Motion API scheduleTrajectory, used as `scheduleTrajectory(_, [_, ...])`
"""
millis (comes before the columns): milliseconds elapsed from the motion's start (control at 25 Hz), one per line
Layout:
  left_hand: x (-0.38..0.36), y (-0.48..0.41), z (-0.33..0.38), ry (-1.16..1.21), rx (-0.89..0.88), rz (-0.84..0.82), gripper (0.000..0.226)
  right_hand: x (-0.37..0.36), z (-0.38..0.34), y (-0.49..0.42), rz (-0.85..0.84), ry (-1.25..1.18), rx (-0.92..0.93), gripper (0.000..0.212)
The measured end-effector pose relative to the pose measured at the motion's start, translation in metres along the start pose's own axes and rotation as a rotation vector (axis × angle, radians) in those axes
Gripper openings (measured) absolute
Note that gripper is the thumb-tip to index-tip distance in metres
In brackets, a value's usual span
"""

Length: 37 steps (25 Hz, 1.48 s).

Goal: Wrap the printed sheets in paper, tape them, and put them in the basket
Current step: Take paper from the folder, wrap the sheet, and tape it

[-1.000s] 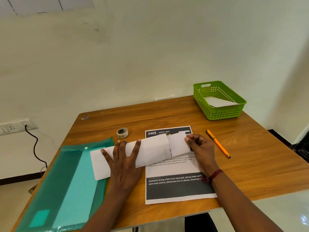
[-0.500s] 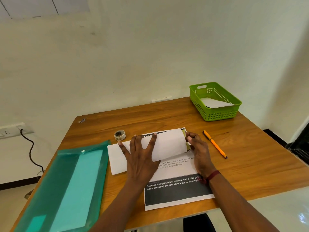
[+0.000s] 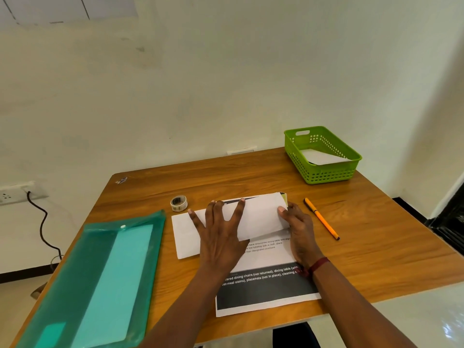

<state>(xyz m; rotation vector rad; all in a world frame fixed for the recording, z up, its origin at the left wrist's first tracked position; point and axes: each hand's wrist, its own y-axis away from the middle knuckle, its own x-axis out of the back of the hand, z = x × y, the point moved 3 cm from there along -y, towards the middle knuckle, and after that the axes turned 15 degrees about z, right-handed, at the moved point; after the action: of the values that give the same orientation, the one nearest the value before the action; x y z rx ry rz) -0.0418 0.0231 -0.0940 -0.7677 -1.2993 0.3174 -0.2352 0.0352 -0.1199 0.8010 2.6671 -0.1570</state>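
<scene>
Person's left hand (image 3: 221, 237) lies flat, fingers spread, pressing the folded wrapping paper (image 3: 261, 217), which lies across the far half of the printed sheet (image 3: 266, 287). The right hand (image 3: 298, 229) pinches the paper's right end, thumb on top. Tape roll (image 3: 178, 203) sits just beyond the sheet's far-left corner. Green basket (image 3: 326, 174) stands well beyond the sheet, to its right.

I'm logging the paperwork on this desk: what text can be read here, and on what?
"back around the dining table and align" - printed sheet, small print
"the tabletop with a cloth, place" - same
"their designated positions" - same
"dining chairs (not returned), dining table (with" - its dark band
"meal stains), placemats (not in place), cleaning" - dark band
Too small to read: tape roll, corner sticker.
</scene>
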Motion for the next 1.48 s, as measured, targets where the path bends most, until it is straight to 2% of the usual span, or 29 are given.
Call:
scheduleTrajectory(120, [0.003, -0.001, -0.009, 0.002, 0.050, 0.008, 0.107, -0.001, -0.008, -0.001, 0.051, 0.029, 0.015, 0.013])
scheduleTrajectory(240, [0.006, -0.009, -0.017, 0.015, 0.131, -0.012, 0.109, -0.012, -0.020, -0.003, 0.046, 0.044, 0.043, 0.035])
scheduleTrajectory(360, [0.011, -0.023, -0.015, 0.088, 0.227, -0.096, 0.116, -0.027, -0.036, -0.008, 0.059, -0.040, 0.031, 0.057])
scheduleTrajectory(440, [0.016, -0.033, -0.011, 0.129, 0.249, -0.132, 0.123, -0.037, -0.048, -0.015, 0.100, -0.111, 0.023, 0.056])
scheduleTrajectory(560, [0.029, -0.052, -0.008, 0.239, 0.338, -0.173, 0.128, -0.049, -0.066, -0.022, 0.118, -0.132, 0.066, 0.038])
scheduleTrajectory(640, [0.041, -0.066, -0.008, 0.354, 0.418, -0.162, 0.109, -0.052, -0.077, -0.025, 0.115, -0.094, 0.111, 0.023])
scheduleTrajectory(720, [0.055, -0.080, -0.004, 0.467, 0.435, -0.085, 0.074, -0.055, -0.086, -0.025, 0.100, -0.066, 0.150, 0.016])
scheduleTrajectory(800, [0.066, -0.094, 0.001, 0.624, 0.484, -0.060, 0.044, -0.059, -0.094, -0.023, 0.087, -0.043, 0.188, 0.014])
scheduleTrajectory(960, [0.081, -0.114, 0.006, 0.901, 0.570, -0.055, 0.006, -0.070, -0.104, -0.013, 0.023, 0.023, 0.274, 0.021])
scheduleTrajectory(1040, [0.088, -0.120, 0.007, 0.942, 0.569, -0.033, 0.005, -0.074, -0.107, -0.008, 0.000, -0.009, 0.268, 0.021])
scheduleTrajectory(1160, [0.094, -0.120, 0.013, 1.063, 0.575, -0.043, 0.007, -0.079, -0.115, 0.000, 0.039, -0.028, 0.307, 0.006])
scheduleTrajectory(1480, [0.102, -0.114, 0.016, 1.153, 0.627, 0.195, 0.020, -0.089, -0.131, 0.010, 0.052, -0.113, 0.414, 0.021])
